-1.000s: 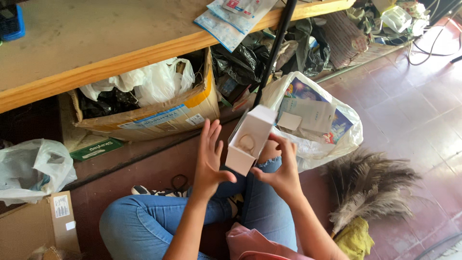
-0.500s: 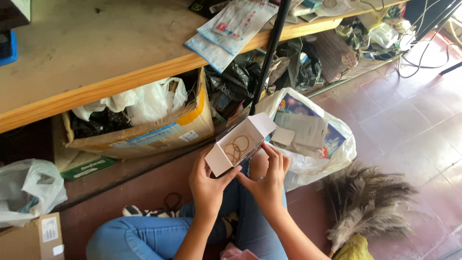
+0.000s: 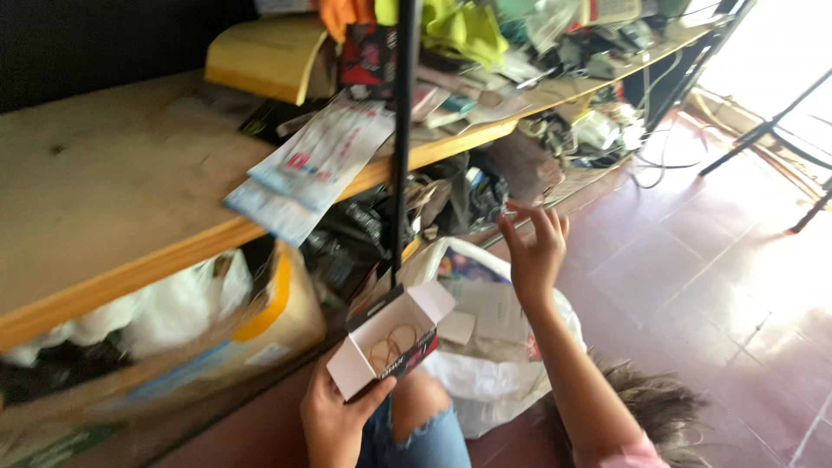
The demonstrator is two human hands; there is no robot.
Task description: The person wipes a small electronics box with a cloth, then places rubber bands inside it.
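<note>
Low in the frame's centre, the left hand (image 3: 334, 422) grips a small open white cardboard box (image 3: 392, 340) holding thin tan rubber bands (image 3: 394, 340). The right hand (image 3: 533, 251), right of centre, is raised with fingers loosely spread, holding nothing, above a crinkled white plastic bag (image 3: 485, 381).

Bare forearms, pink sleeve edge (image 3: 626, 454), torn blue jeans (image 3: 425, 433).

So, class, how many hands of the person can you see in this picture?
2: the left hand holds the small open box low in the middle; the right hand is raised, fingers spread, above the white plastic bag.
</note>
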